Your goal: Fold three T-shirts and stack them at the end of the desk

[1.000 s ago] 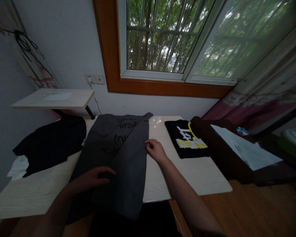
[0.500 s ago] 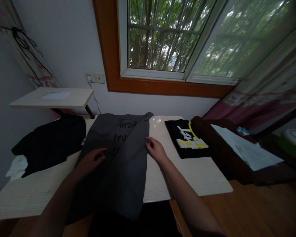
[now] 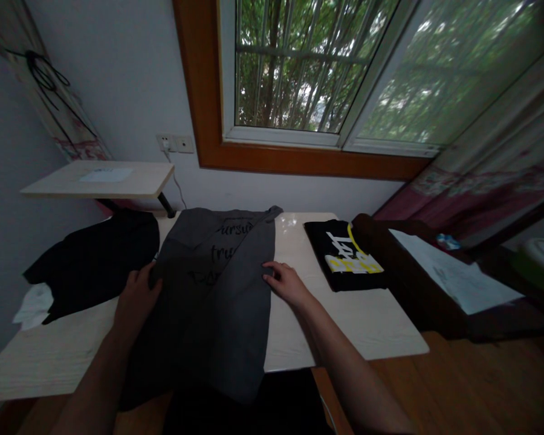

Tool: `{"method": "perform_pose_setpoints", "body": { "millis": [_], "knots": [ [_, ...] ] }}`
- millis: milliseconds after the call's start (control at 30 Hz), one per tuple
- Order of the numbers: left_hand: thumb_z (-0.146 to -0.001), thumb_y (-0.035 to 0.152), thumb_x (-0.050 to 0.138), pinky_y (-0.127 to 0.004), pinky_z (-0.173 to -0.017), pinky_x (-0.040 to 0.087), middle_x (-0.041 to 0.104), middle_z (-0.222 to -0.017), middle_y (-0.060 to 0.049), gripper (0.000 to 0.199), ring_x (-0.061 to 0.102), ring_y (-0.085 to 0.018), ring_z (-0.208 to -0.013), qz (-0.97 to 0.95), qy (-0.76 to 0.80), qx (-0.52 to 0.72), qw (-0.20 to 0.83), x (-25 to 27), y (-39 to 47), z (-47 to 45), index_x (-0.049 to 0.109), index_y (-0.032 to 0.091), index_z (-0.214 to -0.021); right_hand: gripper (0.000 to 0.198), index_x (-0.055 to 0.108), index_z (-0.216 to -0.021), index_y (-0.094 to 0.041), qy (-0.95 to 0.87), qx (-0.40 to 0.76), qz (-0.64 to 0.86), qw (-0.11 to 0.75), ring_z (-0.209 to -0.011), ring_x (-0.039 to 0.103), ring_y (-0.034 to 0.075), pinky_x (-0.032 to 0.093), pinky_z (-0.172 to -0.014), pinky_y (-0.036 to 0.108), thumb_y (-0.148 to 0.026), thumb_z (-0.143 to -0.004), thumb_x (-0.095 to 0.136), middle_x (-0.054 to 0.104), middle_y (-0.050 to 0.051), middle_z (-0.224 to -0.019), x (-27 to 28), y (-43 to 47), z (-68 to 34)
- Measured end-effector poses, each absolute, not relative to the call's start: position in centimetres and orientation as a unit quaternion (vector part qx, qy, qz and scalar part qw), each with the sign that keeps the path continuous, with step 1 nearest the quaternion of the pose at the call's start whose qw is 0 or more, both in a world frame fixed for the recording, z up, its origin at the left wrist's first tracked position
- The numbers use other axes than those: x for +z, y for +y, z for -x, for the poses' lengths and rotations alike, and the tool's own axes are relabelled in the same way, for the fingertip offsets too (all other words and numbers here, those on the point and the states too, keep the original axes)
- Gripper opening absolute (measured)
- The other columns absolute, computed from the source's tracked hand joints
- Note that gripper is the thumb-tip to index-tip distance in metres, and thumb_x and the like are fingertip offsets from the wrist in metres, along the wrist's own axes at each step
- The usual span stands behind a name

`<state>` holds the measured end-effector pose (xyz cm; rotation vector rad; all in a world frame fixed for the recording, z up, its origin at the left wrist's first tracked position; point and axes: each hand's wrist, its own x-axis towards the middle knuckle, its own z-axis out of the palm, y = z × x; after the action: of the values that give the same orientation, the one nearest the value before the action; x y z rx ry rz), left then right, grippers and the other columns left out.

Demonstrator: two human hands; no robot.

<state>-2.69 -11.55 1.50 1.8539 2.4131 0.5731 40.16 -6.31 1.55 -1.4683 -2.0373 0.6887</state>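
A dark grey T-shirt (image 3: 236, 320) with black lettering lies partly folded, one side turned diagonally across the print. Its lower end hangs over the front of the table. At the shirt's left edge is my left hand (image 3: 136, 297), fingers and thumb apart, touching the cloth. My right hand (image 3: 289, 284) rests by the opposite edge, its index finger and thumb on the cloth with a gap between them. Neither hand shows a clear grip on the fabric.
The pale table (image 3: 335, 332) also bears a black garment (image 3: 100, 260) at left and a folded black shirt (image 3: 317, 248) with white and yellow print at right. A raised wooden shelf (image 3: 140, 181) stands at back left. Beyond the right side lies a paper sheet (image 3: 448, 272).
My left hand has moved left, from over the lettering to the shirt's left edge. My right hand has shifted slightly down and left, its fingertips coming onto the cloth.
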Motion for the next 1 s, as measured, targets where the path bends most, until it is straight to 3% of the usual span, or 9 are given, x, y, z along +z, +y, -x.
{"method": "perform_pose_setpoints", "body": {
  "millis": [133, 233, 433, 567, 700, 867, 933, 1000],
  "knots": [
    [-0.099, 0.049, 0.036, -0.049, -0.093, 0.053, 0.059, -0.134, -0.017, 0.058, 0.064, -0.035, -0.115, -0.601, 0.782, 0.158, 0.045, 1.8, -12.7, 2.4, 0.045, 0.020, -0.148, 0.015, 0.074, -0.098, -0.023, -0.750, 0.297, 0.531, 0.258, -0.076, 0.058, 0.018, 0.044, -0.074, 0.028, -0.029, -0.088, 0.064, 0.060, 0.001, -0.079, 1.3, -7.6, -40.5],
    [-0.099, 0.049, 0.034, -0.049, -0.099, 0.051, 0.062, -0.139, -0.013, 0.053, 0.063, -0.034, -0.119, -0.622, 0.766, 0.148, 0.074, 1.5, -13.5, 2.9, 0.053, 0.022, -0.141, 0.012, 0.072, -0.088, -0.022, -0.747, 0.313, 0.523, 0.265, -0.079, 0.059, 0.018, 0.044, -0.075, 0.028, -0.023, -0.088, 0.060, 0.063, 0.002, -0.081, 1.6, -8.4, -40.9],
    [-0.093, 0.052, 0.045, -0.043, -0.101, 0.051, 0.073, -0.122, -0.003, 0.041, 0.069, -0.028, -0.111, -0.651, 0.715, 0.130, 0.220, 2.1, -15.9, 4.9, 0.068, 0.030, -0.118, 0.011, 0.069, -0.083, -0.020, -0.737, 0.399, 0.498, 0.223, -0.074, 0.059, 0.016, 0.043, -0.069, 0.026, -0.017, -0.082, 0.059, 0.065, 0.001, -0.079, 2.9, -10.1, -42.6],
    [-0.088, 0.056, 0.054, -0.042, -0.104, 0.050, 0.073, -0.123, -0.002, 0.040, 0.067, -0.028, -0.116, -0.668, 0.649, 0.090, 0.352, 3.3, -17.6, 5.8, 0.071, 0.031, -0.113, 0.007, 0.067, -0.083, -0.019, -0.705, 0.526, 0.448, 0.161, -0.069, 0.061, 0.015, 0.045, -0.065, 0.026, -0.026, -0.083, 0.066, 0.065, 0.000, -0.075, 3.0, -11.4, -44.9],
    [-0.085, 0.061, 0.058, -0.040, -0.102, 0.051, 0.069, -0.131, -0.005, 0.053, 0.065, -0.031, -0.119, -0.654, 0.644, 0.098, 0.384, 4.3, -17.9, 5.8, 0.067, 0.031, -0.128, 0.024, 0.065, -0.089, -0.019, -0.680, 0.582, 0.426, 0.130, -0.073, 0.062, 0.016, 0.047, -0.069, 0.028, -0.039, -0.081, 0.074, 0.065, 0.000, -0.077, 3.3, -11.9, -46.3],
    [-0.084, 0.062, 0.057, -0.040, -0.087, 0.058, 0.073, -0.117, -0.008, 0.078, 0.072, -0.031, -0.099, -0.627, 0.686, 0.112, 0.351, 5.2, -16.3, 4.6, 0.045, 0.025, -0.152, 0.038, 0.060, -0.120, -0.022, -0.708, 0.462, 0.496, 0.199, -0.075, 0.058, 0.016, 0.044, -0.068, 0.028, -0.043, -0.088, 0.066, 0.062, 0.000, -0.084, 4.1, -11.3, -45.4],
    [-0.084, 0.059, 0.058, -0.041, -0.091, 0.056, 0.071, -0.125, -0.009, 0.079, 0.071, -0.031, -0.104, -0.634, 0.674, 0.110, 0.363, 5.5, -15.8, 4.2, 0.042, 0.025, -0.153, 0.045, 0.056, -0.128, -0.022, -0.705, 0.428, 0.522, 0.217, -0.075, 0.059, 0.017, 0.044, -0.068, 0.028, -0.041, -0.088, 0.066, 0.062, -0.001, -0.084, 3.8, -10.9, -44.7],
    [-0.084, 0.055, 0.059, -0.041, -0.101, 0.052, 0.064, -0.139, -0.009, 0.077, 0.066, -0.031, -0.118, -0.649, 0.645, 0.110, 0.389, 5.7, -15.7, 3.9, 0.043, 0.027, -0.153, 0.039, 0.060, -0.122, -0.022, -0.706, 0.418, 0.529, 0.216, -0.077, 0.060, 0.017, 0.045, -0.069, 0.028, -0.035, -0.086, 0.066, 0.064, 0.000, -0.085, 3.3, -10.5, -44.2]
  ]
}}
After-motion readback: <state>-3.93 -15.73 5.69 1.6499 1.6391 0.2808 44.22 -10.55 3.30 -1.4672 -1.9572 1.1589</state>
